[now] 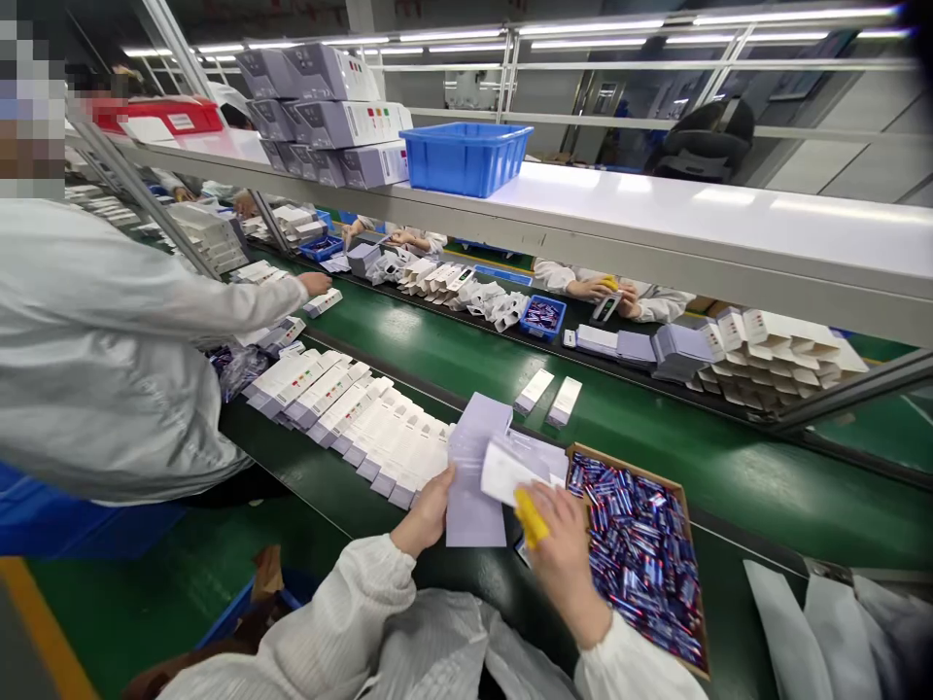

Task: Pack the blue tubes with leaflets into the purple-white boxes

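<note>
My left hand [430,513] grips the left edge of a long lavender sheet [475,496], which stands out over the dark bench. Just right of it, my right hand [558,530] is closed on a white piece [502,472], blurred by motion, with something yellow [532,518] at its fingers. More lavender sheets [539,452] lie behind that hand. A row of white and lavender boxes [386,433] leans to the left of my left hand. On the right, a cardboard tray [691,544] holds several blue and red wrapped batteries.
Two small boxes [565,401] lie on the green conveyor [437,335] ahead. Above it runs a white shelf [656,209] with a blue bin [466,156] and stacked boxes [328,107]. A co-worker's arm [248,301] reaches in from the left; other people's hands work opposite.
</note>
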{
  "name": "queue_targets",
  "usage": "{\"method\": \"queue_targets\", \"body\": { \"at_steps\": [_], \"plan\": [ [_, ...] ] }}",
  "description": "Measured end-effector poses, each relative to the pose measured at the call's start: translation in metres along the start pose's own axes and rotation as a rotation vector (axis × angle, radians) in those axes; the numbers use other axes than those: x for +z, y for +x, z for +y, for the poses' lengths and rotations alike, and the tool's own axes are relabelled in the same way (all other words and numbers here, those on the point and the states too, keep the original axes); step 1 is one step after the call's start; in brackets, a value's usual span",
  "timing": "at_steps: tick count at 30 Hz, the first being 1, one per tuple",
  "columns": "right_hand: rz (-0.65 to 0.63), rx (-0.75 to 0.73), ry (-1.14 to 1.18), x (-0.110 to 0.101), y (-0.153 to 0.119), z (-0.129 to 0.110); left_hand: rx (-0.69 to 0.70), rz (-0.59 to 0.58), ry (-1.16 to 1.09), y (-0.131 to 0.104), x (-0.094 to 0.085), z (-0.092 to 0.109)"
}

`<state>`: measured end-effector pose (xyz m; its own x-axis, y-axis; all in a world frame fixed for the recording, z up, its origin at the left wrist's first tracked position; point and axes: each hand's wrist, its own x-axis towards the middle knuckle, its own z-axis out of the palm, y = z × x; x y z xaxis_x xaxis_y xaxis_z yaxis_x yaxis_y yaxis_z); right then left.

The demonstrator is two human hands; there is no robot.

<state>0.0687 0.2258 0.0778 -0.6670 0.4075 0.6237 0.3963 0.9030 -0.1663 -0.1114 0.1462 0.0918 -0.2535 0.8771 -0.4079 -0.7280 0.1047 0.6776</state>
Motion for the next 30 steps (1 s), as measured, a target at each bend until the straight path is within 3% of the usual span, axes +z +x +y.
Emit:
{"method": "queue_targets", "body": {
  "at_steps": [2, 5, 8, 16, 18, 21, 23, 24, 27, 30],
  "plan": [
    [-0.030, -0.122, 0.026, 0.003, -0.003, -0.027, -0.014, -0.056, -0.027, 0.001, 0.007, -0.001],
    [-0.037, -0.133, 0.070, 0.014, -0.008, -0.046, -0.008, -0.080, 0.056, 0.000, 0.012, -0.002],
    [-0.043, -0.123, 0.108, 0.016, -0.010, -0.042, 0.054, -0.031, 0.126, -0.002, 0.010, -0.003],
    [-0.192, -0.015, 0.298, -0.013, -0.018, -0.027, 0.026, -0.053, 0.174, -0.004, 0.001, -0.001],
    [-0.126, 0.151, 0.422, -0.012, -0.028, -0.026, 0.022, -0.023, 0.171, -0.004, 0.000, 0.001],
    [0.094, 0.758, 0.600, -0.005, -0.036, -0.016, 0.010, -0.033, 0.163, -0.003, -0.004, 0.006],
    [0.119, 1.151, 0.779, 0.000, -0.030, -0.007, 0.002, -0.066, 0.169, -0.003, -0.005, 0.008],
    [0.083, 1.261, 0.891, 0.003, -0.025, -0.003, 0.000, -0.082, 0.171, -0.003, -0.005, 0.009],
    [-0.121, 1.254, 1.186, 0.010, -0.007, -0.002, -0.003, -0.091, 0.161, -0.002, -0.002, 0.007],
    [-0.256, 1.168, 1.275, 0.020, 0.003, -0.018, 0.022, -0.050, 0.129, 0.000, 0.003, 0.001]
  ]
}}
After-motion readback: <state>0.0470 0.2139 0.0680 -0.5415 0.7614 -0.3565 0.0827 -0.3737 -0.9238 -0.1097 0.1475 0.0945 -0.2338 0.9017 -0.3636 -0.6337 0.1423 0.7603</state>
